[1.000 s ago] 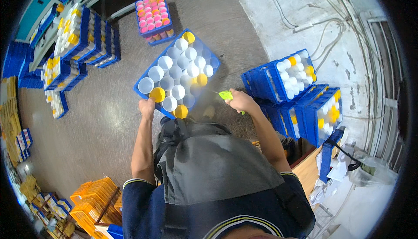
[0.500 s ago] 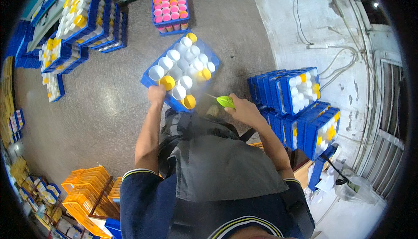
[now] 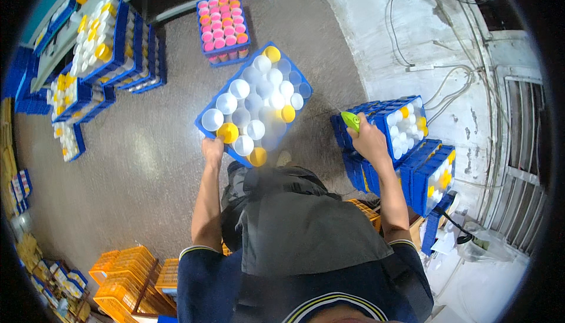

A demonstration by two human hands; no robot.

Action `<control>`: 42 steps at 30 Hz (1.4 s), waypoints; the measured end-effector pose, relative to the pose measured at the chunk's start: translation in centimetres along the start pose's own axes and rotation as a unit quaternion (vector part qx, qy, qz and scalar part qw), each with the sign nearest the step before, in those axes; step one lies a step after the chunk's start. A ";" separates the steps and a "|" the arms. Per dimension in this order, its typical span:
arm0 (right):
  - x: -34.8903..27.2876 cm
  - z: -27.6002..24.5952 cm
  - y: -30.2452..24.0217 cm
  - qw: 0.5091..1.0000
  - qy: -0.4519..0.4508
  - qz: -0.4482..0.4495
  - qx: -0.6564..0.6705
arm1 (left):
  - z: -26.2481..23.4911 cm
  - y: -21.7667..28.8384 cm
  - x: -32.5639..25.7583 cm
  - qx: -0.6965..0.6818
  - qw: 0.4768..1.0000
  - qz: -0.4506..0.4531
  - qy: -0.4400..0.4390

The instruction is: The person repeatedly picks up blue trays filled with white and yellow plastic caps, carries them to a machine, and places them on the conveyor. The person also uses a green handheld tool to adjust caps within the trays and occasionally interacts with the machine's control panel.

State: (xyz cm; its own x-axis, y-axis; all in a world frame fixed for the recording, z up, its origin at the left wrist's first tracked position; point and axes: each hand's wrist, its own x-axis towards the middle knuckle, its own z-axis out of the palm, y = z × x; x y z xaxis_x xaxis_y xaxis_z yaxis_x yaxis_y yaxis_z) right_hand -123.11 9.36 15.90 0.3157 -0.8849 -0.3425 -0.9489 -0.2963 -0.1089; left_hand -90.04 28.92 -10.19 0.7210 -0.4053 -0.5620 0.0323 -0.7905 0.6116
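In front of me a blue crate (image 3: pixel 236 158), turned at an angle, holds several white cups (image 3: pixel 239 89) and several yellow cups (image 3: pixel 227 133), mouths up. My left hand (image 3: pixel 213 150) grips the crate's near-left edge, close to a yellow cup; its fingertips are partly hidden. Out to the right of the crate, my right hand (image 3: pixel 371 140) is closed around a lime-green air blow gun (image 3: pixel 351 121). Its thin nozzle is hard to make out against the background.
Beyond the crate stands another blue crate of pink cups (image 3: pixel 219 32). Blue crates of cups are stacked at left (image 3: pixel 120 46) and by the right wall (image 3: pixel 382 124). Orange crates (image 3: pixel 126 282) stand low left. Cables (image 3: pixel 465 79) hang along the white wall.
My right hand has swung the air blow gun away from the crate, to the right and slightly up. The left hand keeps its grip while the crate shifts slightly right in view.
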 end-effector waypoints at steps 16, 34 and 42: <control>6.9 8.5 19.1 0.982 0.057 0.181 0.005 | -1.2 3.1 0.9 -0.300 0.953 -0.043 -0.007; 22.6 16.2 38.9 0.965 -0.009 0.248 0.083 | 23.5 51.3 37.5 -0.540 0.838 -0.069 -0.032; 28.8 14.8 26.4 0.969 -0.099 0.121 0.189 | 28.5 66.3 49.2 -0.581 0.807 -0.073 -0.076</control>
State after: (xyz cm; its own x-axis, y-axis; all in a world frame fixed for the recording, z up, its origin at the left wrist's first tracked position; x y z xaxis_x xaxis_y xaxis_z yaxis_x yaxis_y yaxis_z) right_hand -139.15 -18.60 -10.65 0.1117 -0.8148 -0.5689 -0.9410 0.0973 -0.3242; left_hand -72.12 -56.48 -13.18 0.5598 -0.4685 -0.6835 0.8007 0.0935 0.5917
